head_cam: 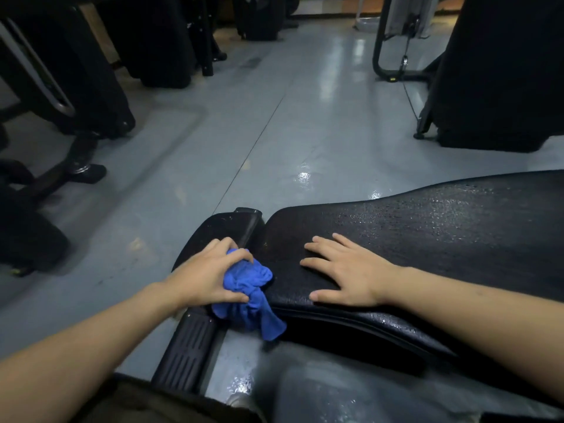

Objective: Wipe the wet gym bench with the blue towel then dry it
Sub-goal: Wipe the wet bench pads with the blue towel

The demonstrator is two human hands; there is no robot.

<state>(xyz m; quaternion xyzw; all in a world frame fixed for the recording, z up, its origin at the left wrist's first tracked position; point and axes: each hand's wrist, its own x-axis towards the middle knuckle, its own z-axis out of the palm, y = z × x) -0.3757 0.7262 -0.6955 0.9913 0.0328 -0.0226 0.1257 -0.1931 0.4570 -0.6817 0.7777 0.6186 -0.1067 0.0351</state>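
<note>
My left hand [210, 271] grips the bunched blue towel [248, 296] at the gap beside the seat pad [213, 230]. My right hand [341, 270] rests flat, fingers straight, on the wet bench pad [442, 227]. Wiping looks barely begun; next I'd sweep rightward across those droplets.

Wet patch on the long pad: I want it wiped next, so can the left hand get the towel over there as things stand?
Probably yes. The left hand grips the towel beside the pad; only the flat right hand lies between.
</note>
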